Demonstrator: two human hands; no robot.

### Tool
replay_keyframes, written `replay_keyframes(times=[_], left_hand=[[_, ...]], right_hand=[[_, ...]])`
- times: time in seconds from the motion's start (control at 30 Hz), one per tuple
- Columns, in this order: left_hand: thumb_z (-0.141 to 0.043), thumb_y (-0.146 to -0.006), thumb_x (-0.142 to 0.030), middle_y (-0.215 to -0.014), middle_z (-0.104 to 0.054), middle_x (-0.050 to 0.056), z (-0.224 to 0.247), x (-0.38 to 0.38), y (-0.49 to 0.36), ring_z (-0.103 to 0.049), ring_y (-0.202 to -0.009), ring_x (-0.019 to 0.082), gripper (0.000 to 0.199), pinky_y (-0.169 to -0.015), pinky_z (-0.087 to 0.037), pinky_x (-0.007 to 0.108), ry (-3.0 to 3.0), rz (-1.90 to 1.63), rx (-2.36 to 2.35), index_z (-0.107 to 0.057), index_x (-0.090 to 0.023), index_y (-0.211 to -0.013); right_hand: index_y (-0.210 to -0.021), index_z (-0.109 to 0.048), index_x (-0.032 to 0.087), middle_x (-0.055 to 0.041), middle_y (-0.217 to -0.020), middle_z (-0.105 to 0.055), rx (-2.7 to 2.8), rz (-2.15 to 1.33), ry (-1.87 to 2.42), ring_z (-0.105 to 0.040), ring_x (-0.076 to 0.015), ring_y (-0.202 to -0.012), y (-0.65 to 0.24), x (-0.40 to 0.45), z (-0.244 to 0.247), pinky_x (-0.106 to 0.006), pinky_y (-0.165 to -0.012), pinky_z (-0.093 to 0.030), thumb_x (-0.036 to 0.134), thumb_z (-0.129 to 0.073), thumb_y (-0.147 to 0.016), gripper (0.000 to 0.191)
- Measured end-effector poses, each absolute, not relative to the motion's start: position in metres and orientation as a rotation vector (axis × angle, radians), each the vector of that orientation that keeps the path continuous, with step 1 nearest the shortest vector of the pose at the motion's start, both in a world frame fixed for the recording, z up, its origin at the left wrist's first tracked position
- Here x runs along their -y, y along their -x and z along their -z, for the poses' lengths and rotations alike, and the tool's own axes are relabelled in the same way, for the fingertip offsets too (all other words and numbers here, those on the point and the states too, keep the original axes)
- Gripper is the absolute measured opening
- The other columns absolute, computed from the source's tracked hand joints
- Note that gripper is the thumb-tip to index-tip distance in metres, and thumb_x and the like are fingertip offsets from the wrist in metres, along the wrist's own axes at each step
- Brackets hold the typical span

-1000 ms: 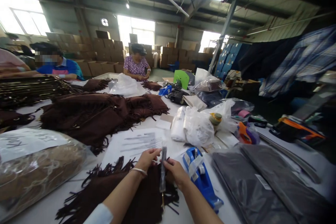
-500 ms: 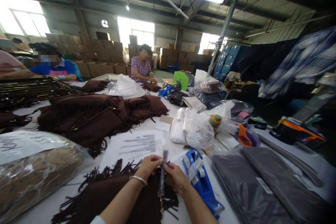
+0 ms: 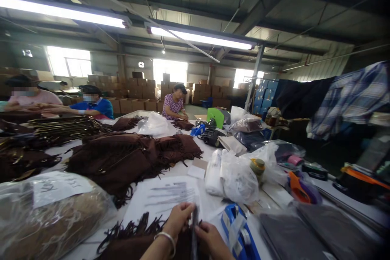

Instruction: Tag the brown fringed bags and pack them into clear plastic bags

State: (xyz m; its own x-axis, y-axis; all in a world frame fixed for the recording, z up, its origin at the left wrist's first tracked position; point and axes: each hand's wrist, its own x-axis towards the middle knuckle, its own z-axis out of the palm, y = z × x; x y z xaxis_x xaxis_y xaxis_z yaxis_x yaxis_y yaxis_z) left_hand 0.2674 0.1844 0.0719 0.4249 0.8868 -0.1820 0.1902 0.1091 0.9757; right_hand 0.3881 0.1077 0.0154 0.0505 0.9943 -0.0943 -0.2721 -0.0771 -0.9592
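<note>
My left hand (image 3: 180,220), with a bangle on the wrist, pinches a narrow dark strap (image 3: 194,233) wrapped in clear plastic. On its other side, lower down, the fingers of my right hand (image 3: 210,236) are closed on the same strap. It stands roughly upright between both hands, and its lower end is cut off by the frame edge. Beneath my hands lies a dark brown fringed piece (image 3: 128,248), partly covered by my forearm. A printed sheet (image 3: 164,195) is just beyond my fingers. Right of my right hand sits a blue tape dispenser (image 3: 240,233).
A stuffed plastic bag (image 3: 76,219) lies at left, brown fringed bags (image 3: 112,154) behind it. White rolls (image 3: 214,174), an orange tape dispenser (image 3: 298,189) and grey packets (image 3: 283,235) lie at right. Co-workers (image 3: 173,103) sit across the table.
My view has tilted upward and turned left, so the table and hands appear lower. Both hands keep their hold on the wrapped strap, whose lower end has left the frame.
</note>
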Motion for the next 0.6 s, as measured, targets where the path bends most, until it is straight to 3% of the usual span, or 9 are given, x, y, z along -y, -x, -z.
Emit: replay_keyframes(times=[0.17, 0.33, 0.4, 0.47, 0.6], left_hand=[[-0.067, -0.057, -0.06, -0.048, -0.05, -0.004, -0.078, -0.183, -0.267, -0.042, -0.041, 0.01, 0.048, -0.04, -0.033, 0.022, -1.468, -0.722, -1.033, -0.064, -0.014, -0.071], [-0.065, -0.066, -0.054, -0.082, -0.069, 0.005, -0.069, -0.169, -0.245, -0.062, -0.074, 0.019, 0.047, -0.062, -0.048, 0.026, -1.514, -0.752, -1.007, -0.068, -0.015, -0.091], [-0.06, -0.07, -0.055, -0.088, -0.069, 0.007, -0.066, -0.172, -0.244, -0.062, -0.079, 0.02, 0.049, -0.069, -0.049, 0.028, -1.517, -0.759, -1.008, -0.067, -0.013, -0.095], [-0.057, -0.073, -0.055, -0.087, -0.069, 0.008, -0.065, -0.176, -0.246, -0.062, -0.077, 0.019, 0.05, -0.071, -0.05, 0.029, -1.531, -0.757, -1.006, -0.066, -0.012, -0.096], [-0.058, -0.073, -0.052, -0.073, -0.066, 0.004, -0.07, -0.173, -0.229, -0.06, -0.066, 0.019, 0.055, -0.071, -0.05, 0.034, -1.62, -0.758, -1.029, -0.062, -0.011, -0.109]], right_hand=[[-0.091, -0.068, 0.012, -0.0063, -0.072, -0.067, 1.001, -1.276, 1.194, -0.064, -0.0243, -0.074, -0.387, -0.1, -0.026, -0.038, -0.075, -0.048, 0.056, -0.067, -0.068, 0.049], [-0.123, -0.056, 0.02, -0.0087, -0.12, -0.062, 1.13, -0.818, 1.349, -0.054, -0.0239, -0.113, -0.384, -0.091, -0.056, -0.039, -0.098, -0.039, 0.039, -0.054, -0.082, 0.045], [-0.118, -0.061, 0.021, -0.0073, -0.116, -0.064, 1.215, -0.785, 1.393, -0.057, -0.0226, -0.109, -0.384, -0.091, -0.061, -0.038, -0.097, -0.04, 0.033, -0.052, -0.083, 0.038], [-0.103, -0.068, 0.02, -0.0052, -0.099, -0.071, 1.287, -0.863, 1.409, -0.062, -0.0223, -0.095, -0.385, -0.088, -0.06, -0.036, -0.091, -0.045, 0.029, -0.058, -0.077, 0.029], [-0.087, -0.07, 0.018, -0.0026, -0.081, -0.071, 1.283, -0.934, 1.463, -0.064, -0.021, -0.079, -0.389, -0.071, -0.052, -0.033, -0.079, -0.049, 0.028, -0.064, -0.072, 0.02]])
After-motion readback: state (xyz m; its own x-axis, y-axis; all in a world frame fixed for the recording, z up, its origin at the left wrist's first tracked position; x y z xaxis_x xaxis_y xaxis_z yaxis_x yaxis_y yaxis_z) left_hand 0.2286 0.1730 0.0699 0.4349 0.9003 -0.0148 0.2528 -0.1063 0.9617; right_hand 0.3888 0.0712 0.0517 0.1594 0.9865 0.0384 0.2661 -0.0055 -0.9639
